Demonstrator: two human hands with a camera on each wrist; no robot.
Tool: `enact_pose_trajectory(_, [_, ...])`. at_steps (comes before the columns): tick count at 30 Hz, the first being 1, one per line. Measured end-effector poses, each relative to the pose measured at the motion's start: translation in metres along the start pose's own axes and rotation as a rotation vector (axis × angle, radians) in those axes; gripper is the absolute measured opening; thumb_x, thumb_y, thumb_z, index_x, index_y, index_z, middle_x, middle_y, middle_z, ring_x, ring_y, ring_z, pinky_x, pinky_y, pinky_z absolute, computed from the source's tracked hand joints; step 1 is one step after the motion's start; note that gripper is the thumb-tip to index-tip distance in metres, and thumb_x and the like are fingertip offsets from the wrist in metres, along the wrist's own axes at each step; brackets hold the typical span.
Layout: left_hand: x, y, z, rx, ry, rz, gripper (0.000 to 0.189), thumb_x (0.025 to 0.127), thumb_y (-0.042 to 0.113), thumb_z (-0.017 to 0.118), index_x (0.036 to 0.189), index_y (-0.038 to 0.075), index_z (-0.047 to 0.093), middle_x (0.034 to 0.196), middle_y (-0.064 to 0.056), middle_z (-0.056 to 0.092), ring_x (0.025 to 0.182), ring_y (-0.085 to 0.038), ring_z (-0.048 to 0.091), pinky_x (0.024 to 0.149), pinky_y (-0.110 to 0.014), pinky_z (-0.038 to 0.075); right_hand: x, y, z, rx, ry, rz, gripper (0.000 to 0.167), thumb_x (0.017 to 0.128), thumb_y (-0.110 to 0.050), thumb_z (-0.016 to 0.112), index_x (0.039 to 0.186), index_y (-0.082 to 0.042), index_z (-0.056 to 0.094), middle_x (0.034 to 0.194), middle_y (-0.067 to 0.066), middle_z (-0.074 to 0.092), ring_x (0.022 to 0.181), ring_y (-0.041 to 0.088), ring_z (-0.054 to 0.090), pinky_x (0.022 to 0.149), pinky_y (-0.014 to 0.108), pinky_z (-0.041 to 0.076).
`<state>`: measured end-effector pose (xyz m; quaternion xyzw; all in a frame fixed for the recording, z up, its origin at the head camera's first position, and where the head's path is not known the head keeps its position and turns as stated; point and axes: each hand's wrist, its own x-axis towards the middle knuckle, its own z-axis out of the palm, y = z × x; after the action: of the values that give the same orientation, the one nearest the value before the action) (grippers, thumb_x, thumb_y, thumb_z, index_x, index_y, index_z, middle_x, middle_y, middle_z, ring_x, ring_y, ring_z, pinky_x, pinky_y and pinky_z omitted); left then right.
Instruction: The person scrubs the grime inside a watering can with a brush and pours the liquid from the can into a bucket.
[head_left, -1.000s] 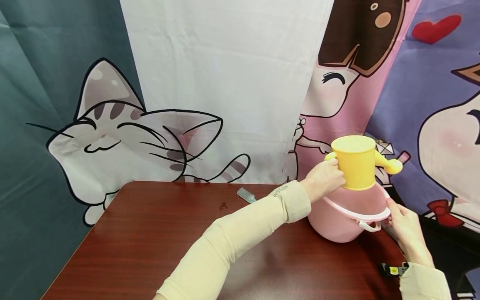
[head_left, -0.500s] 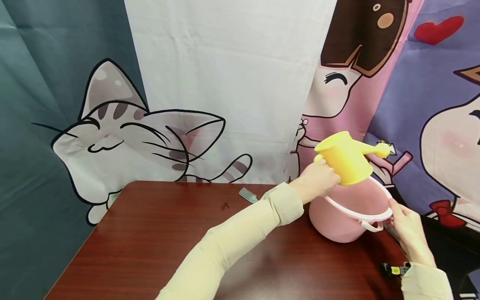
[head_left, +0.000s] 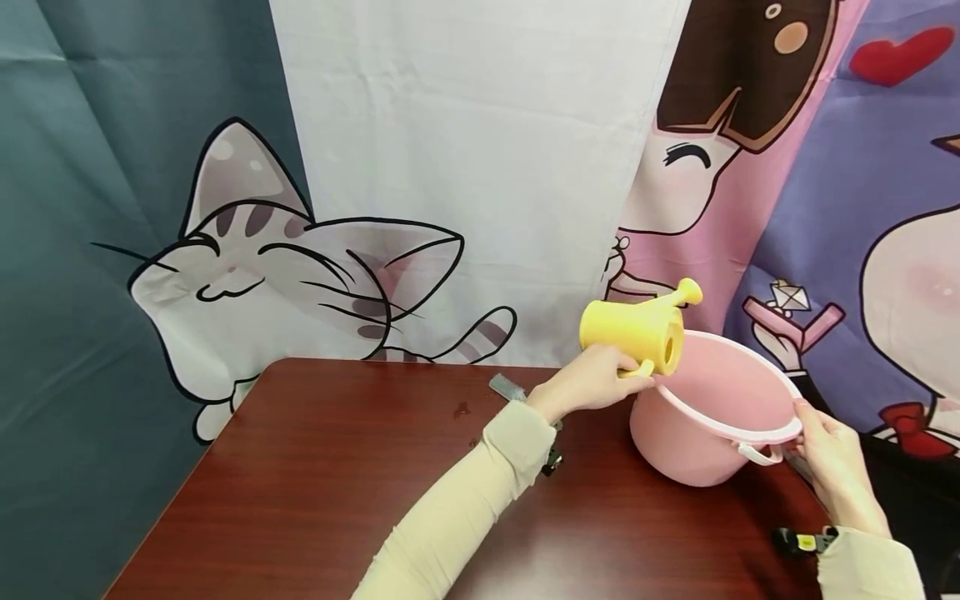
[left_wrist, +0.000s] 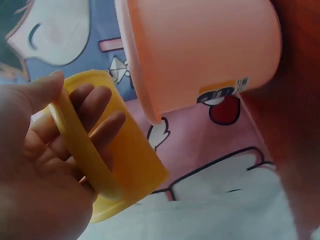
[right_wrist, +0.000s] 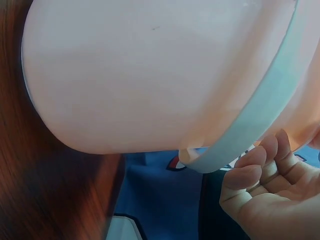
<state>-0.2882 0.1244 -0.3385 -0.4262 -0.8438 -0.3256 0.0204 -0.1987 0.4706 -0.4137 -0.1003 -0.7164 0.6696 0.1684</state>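
My left hand grips the handle of a yellow watering can, which lies tipped over beside the left rim of a pink bucket, spout pointing up and to the right. In the left wrist view, fingers pass through the can's handle, and the bucket wall is close by. My right hand pinches the bucket's right rim between thumb and fingers. Below that rim hangs a pale bucket handle, which the right wrist view shows as a curved strip near the curled fingers.
The bucket stands near the back right of a brown wooden table. A small grey comb-like piece lies near the back edge, with dark wet-looking spots beside it. A printed cloth hangs behind.
The left hand has drawn the watering can leftward from over the bucket to beside its rim, turning it from upright onto its side. The right hand has kept its grip on the rim.
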Motion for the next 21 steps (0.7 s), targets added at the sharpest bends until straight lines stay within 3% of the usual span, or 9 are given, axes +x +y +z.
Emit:
enact_pose_trajectory(4, [-0.019,-0.009,0.003,-0.215,0.06,-0.066,0.036,0.096,0.037,0.063,0.065,0.017,0.062,0.056,0.009,0.047,0.051,-0.006,0.04,0.05,-0.018,0.033,-0.001,-0.002,-0.002,-0.018,-0.012,0.014,0.023,0.099,-0.035,0.057,0.082,-0.023,0.068,0.064,-0.005,0.057,0.057,0.006,0.054,0.053,0.02,0.046])
enact_pose_trajectory(8, [-0.037,-0.016,0.007,-0.392,0.12,-0.106,0.024,0.095,0.034,0.064,0.077,0.019,0.072,0.069,0.013,0.062,0.064,-0.002,0.053,0.058,-0.019,0.041,-0.002,-0.003,-0.002,-0.054,-0.014,0.03,0.023,0.099,-0.037,0.057,0.082,-0.025,0.067,0.064,-0.006,0.057,0.058,0.006,0.054,0.053,0.02,0.046])
enact_pose_trajectory(13, [-0.06,-0.024,0.009,-0.519,0.171,-0.126,0.024,0.096,0.035,0.064,0.091,0.015,0.076,0.079,0.01,0.069,0.084,-0.003,0.062,0.074,-0.022,0.046,-0.003,-0.003,-0.002,-0.063,-0.007,0.039,0.024,0.099,-0.037,0.056,0.081,-0.025,0.067,0.064,-0.005,0.056,0.057,0.006,0.053,0.053,0.02,0.046])
enact_pose_trajectory(21, [-0.097,-0.045,0.009,-0.711,0.216,-0.166,0.027,0.098,0.029,0.061,0.096,0.006,0.074,0.083,-0.002,0.07,0.092,-0.01,0.063,0.087,-0.028,0.045,-0.003,-0.005,0.0,-0.036,-0.005,0.056,0.025,0.099,-0.036,0.057,0.08,-0.024,0.067,0.061,-0.005,0.053,0.054,0.006,0.051,0.051,0.02,0.045])
